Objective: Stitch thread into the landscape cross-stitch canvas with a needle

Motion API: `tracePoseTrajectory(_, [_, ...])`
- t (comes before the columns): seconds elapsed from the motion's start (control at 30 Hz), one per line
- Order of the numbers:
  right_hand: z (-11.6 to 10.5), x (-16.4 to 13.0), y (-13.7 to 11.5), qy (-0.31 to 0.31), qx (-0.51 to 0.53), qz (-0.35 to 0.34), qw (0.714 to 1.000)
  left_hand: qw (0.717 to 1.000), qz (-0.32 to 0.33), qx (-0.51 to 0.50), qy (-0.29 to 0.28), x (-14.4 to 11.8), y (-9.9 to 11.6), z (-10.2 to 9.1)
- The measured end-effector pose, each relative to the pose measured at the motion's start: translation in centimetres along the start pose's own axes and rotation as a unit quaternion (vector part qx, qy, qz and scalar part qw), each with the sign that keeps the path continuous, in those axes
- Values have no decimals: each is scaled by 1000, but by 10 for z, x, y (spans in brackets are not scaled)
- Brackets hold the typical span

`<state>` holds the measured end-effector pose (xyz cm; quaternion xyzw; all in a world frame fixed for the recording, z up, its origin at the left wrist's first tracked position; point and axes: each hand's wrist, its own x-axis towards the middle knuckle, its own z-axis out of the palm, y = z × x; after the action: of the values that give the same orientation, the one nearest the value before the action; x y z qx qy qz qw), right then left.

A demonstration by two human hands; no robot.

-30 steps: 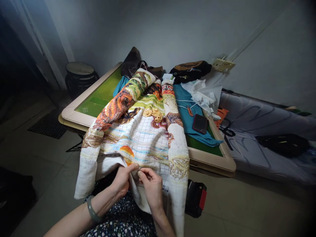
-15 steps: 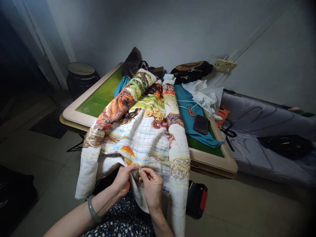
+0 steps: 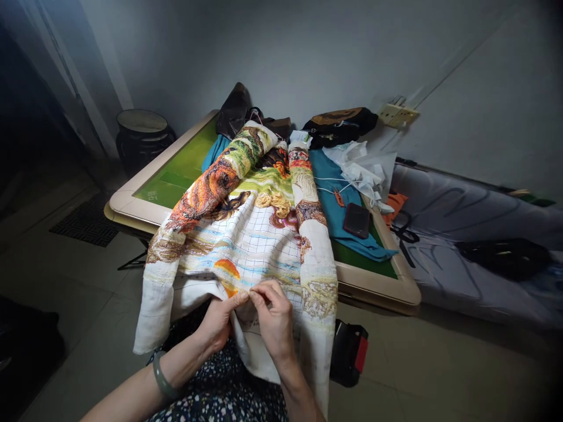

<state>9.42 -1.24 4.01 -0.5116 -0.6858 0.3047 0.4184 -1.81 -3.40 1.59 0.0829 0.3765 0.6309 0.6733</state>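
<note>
A large cross-stitch cloth [image 3: 259, 240] with a printed grid and stitched patterns drapes from the table onto my lap, its two sides rolled up. My left hand [image 3: 220, 319] is closed on the cloth's near part, thumb on top, just below an orange half-round patch. Close beside that thumb, my right hand [image 3: 275, 316] pinches thumb and forefinger together over the cloth. Whatever sits in that pinch is too small to make out. A bundle of yellow thread [image 3: 272, 202] lies on the cloth farther up.
The table [image 3: 132, 202] has a pale rim and green top. On its right are a teal cloth [image 3: 328, 176], a phone [image 3: 356, 220], orange-handled snips [image 3: 338, 198] and white plastic bags [image 3: 360, 167]. Dark bags [image 3: 341, 126] rest at the back. Stacked stools [image 3: 144, 132] stand left.
My right hand has risen slightly, its pinched fingertips moving up from the cloth beside my left thumb. My left hand keeps its hold. The view has shifted a little.
</note>
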Motion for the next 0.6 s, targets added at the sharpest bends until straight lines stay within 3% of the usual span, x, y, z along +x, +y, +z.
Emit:
tracePoseTrajectory(0.17, [-2, 7, 3, 8, 114, 100, 988, 999, 10, 25, -20, -2, 2, 2])
tracePoseTrajectory(0.43, [-5, 4, 18, 2, 279, 161, 947, 999, 23, 36, 1, -1, -2, 1])
tracePoseTrajectory(0.6, [-9, -5, 19, -36, 255, 190, 947, 999, 12, 41, -10, -2, -3, 0])
